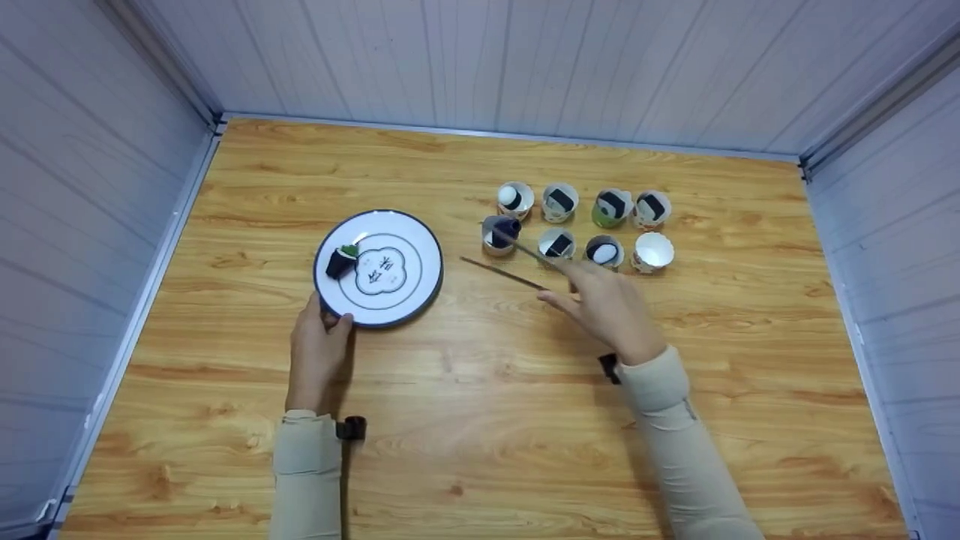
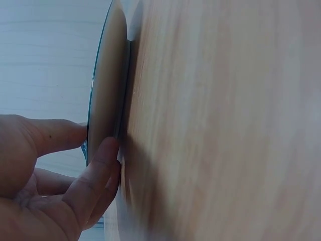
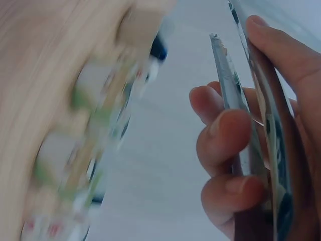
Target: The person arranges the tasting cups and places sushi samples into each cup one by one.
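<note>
My left hand (image 1: pixel 319 349) holds the near left rim of a white plate (image 1: pixel 416 296) with a blue edge, thumb on one side and fingers against the underside. On the plate lies a small dark piece (image 1: pixel 341 262) with a green and white top. In my right hand (image 1: pixel 611 307) is a pair of metal tongs (image 3: pixel 273 125), their two arms spread apart. One tip reaches over a paper cup (image 1: pixel 495 246) with a dark purple piece (image 1: pixel 506 227) in it; whether they touch I cannot tell. The other tip is nearer me, above the table.
Paper cups stand in two rows right of the plate. Several hold small black and white pieces, such as the back cup (image 1: pixel 559 202). The front right cup (image 1: pixel 653 253) shows only white inside. Pale panels (image 1: pixel 480 67) wall the wooden table (image 1: pixel 480 420) at back and sides.
</note>
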A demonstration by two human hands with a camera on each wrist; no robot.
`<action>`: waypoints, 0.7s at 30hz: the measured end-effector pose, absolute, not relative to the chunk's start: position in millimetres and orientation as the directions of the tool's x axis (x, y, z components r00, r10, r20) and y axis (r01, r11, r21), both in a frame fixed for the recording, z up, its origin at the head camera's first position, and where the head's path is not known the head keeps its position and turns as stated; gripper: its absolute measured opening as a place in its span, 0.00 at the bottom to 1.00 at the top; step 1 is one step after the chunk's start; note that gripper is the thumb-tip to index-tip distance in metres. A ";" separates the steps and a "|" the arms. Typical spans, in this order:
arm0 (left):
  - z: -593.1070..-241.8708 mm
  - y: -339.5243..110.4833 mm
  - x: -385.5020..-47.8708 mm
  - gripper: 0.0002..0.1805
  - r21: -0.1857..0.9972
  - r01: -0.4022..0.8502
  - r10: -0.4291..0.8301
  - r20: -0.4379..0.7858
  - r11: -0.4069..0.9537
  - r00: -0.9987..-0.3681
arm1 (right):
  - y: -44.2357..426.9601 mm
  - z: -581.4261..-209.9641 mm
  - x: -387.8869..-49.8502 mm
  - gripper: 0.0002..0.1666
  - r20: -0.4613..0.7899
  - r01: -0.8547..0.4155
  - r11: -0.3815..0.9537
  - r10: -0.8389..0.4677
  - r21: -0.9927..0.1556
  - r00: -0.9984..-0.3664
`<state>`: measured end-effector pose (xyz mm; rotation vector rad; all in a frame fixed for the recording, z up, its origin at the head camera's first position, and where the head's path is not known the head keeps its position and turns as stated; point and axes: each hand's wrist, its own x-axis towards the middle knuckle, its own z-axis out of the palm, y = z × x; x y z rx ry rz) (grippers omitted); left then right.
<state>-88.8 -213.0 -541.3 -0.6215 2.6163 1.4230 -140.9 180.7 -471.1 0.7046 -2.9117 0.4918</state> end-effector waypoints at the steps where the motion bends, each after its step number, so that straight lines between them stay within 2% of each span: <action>1: -541.6 -213.2 -88.8 0.30 0.783 -0.399 -0.304 -0.278 0.478 -0.911 | 171.3 -471.3 -142.7 0.34 0.164 -0.477 0.833 -0.448 -0.281 -0.879; 12: -544.0 -213.2 -88.9 0.31 0.784 -0.391 -0.297 -0.274 0.482 -0.915 | 79.1 -484.2 -156.1 0.34 0.088 -0.598 0.754 -0.599 -0.272 -0.796; 21: -543.7 -214.4 -88.3 0.31 0.789 -0.375 -0.303 -0.251 0.486 -0.919 | 36.3 -493.4 -162.1 0.32 0.023 -0.586 0.775 -0.599 -0.237 -0.800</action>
